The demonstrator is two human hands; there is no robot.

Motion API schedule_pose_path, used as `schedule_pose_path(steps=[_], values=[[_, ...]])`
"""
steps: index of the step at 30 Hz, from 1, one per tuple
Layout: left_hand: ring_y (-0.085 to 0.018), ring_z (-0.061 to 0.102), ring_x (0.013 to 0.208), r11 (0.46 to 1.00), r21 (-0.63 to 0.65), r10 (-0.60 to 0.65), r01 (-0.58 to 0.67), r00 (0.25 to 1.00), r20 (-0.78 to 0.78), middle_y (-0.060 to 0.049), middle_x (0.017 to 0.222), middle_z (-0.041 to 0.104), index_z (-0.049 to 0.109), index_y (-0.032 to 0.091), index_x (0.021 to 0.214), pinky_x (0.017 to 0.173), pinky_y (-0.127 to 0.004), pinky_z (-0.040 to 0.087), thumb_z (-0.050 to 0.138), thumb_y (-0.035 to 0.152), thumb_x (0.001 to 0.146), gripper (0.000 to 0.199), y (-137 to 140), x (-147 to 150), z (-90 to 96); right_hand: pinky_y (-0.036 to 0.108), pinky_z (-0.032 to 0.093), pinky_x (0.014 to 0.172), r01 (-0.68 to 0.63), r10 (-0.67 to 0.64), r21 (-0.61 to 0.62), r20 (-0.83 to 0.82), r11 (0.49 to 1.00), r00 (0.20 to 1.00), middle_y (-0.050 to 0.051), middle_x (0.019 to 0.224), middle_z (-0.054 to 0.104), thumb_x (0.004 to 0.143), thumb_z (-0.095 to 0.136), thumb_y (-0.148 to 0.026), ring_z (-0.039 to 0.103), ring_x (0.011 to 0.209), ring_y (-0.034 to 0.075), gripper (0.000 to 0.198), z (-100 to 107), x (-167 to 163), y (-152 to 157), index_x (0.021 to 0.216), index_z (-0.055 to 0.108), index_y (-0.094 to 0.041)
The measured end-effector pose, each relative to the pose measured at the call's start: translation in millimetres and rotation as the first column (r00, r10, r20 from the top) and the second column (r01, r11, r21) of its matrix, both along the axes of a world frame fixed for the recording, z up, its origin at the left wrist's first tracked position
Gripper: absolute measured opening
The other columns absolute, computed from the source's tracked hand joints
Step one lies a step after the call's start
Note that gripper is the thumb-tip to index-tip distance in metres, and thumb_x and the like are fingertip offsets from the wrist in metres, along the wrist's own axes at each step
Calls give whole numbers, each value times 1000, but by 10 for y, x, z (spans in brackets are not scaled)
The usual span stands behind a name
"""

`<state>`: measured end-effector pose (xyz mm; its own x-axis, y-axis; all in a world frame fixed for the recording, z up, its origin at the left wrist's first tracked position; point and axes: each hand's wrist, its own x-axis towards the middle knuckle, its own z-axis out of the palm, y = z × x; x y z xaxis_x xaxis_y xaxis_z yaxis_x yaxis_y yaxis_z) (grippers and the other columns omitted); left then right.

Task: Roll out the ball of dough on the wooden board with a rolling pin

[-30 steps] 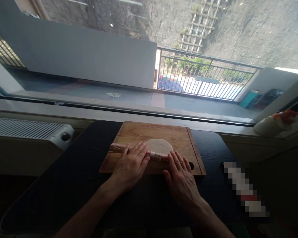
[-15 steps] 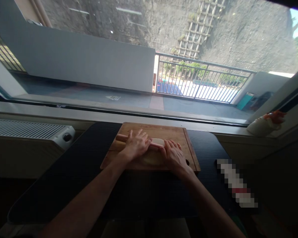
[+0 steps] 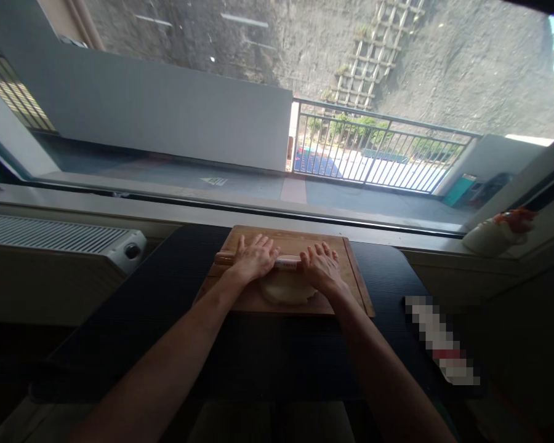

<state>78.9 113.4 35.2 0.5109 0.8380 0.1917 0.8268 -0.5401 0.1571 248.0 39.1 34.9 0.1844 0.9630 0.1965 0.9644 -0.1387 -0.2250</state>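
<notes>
A wooden rolling pin (image 3: 287, 264) lies across a flattened sheet of pale dough (image 3: 289, 290) on a wooden cutting board (image 3: 244, 307). My left hand (image 3: 256, 255) rests palm-down over the pin's left part, with its fingers spread and pointing away from me. The pin's left end sticks out beyond that hand. Toward the other end, my right hand (image 3: 322, 264) presses flat on top of the pin, its fingers stretched forward and open. Most of the dough shows on my side of the pin, between my forearms. The pin's right end is hidden under my right hand.
The board sits on a dark table (image 3: 277, 357) against the windowsill. At the table's right edge lies a blurred-out object (image 3: 438, 341). A white radiator (image 3: 60, 246) is at the left. A pale pot (image 3: 489, 239) stands on the sill at right.
Both hands have pushed the rolling pin slightly away from me, toward the window. More of the dough shows on the near side of the pin. My view has shifted slightly.
</notes>
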Motion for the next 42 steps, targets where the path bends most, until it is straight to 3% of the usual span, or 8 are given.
schedule_pose_path(steps=[5,8,11,20,23,31,37,42], values=[[-22,34,132,999,-9,-43,43,999,14,-7,133,52,52,20,123,109,-54,12,22,40,95,46,-386,-252,-10,44,16,110,-96,92,90,41,991,995,7,141,41,96,26,-38,23,136,22,46,-122,-89,-491,133,43,-17],[-19,29,134,993,17,-116,115,992,40,-3,140,44,42,24,132,111,-51,10,23,38,96,44,-823,-548,-74,40,13,112,-192,182,123,88,974,979,5,147,31,95,29,-35,20,137,19,48,-240,-142,-1033,140,33,-17],[-19,30,134,982,68,-175,174,985,10,-3,144,38,32,25,139,111,-50,8,28,35,95,45,-1049,-720,-134,41,14,112,-217,208,97,93,971,974,6,148,29,95,29,-37,19,138,21,50,-257,-154,-1194,141,33,-17],[-29,47,119,966,248,74,-68,997,-18,-13,127,55,42,14,133,105,-58,17,34,32,91,47,-836,-846,-191,46,15,108,-141,141,-31,2,990,990,10,131,51,96,19,-44,24,135,24,51,55,-308,331,115,57,-16],[-28,54,108,964,250,100,-91,995,-23,-12,116,60,43,15,132,104,-59,18,36,31,90,45,-988,-1035,-220,42,14,109,-187,187,-10,17,982,982,7,132,51,97,20,-41,24,135,20,47,36,-336,319,114,58,-19],[-24,58,95,972,229,51,-55,998,22,-6,102,64,46,24,130,106,-59,14,45,28,87,43,-1325,-1081,-196,42,17,110,-227,210,137,126,964,969,9,148,27,95,26,-41,16,138,21,54,-342,-64,-643,142,28,-13],[-24,59,91,978,201,40,-46,999,33,-5,93,66,50,20,127,105,-59,15,45,34,88,42,-1265,-1050,-172,40,15,109,-230,227,19,95,973,969,5,136,48,97,19,-40,28,133,19,47,-85,-283,63,124,52,-21],[-25,60,88,976,199,80,-85,996,34,-6,91,66,48,18,129,103,-59,17,42,35,89,43,-1273,-1125,-232,33,28,101,-320,325,-68,74,945,943,0,115,62,97,22,-42,46,118,15,44,126,-545,678,99,63,-28]])
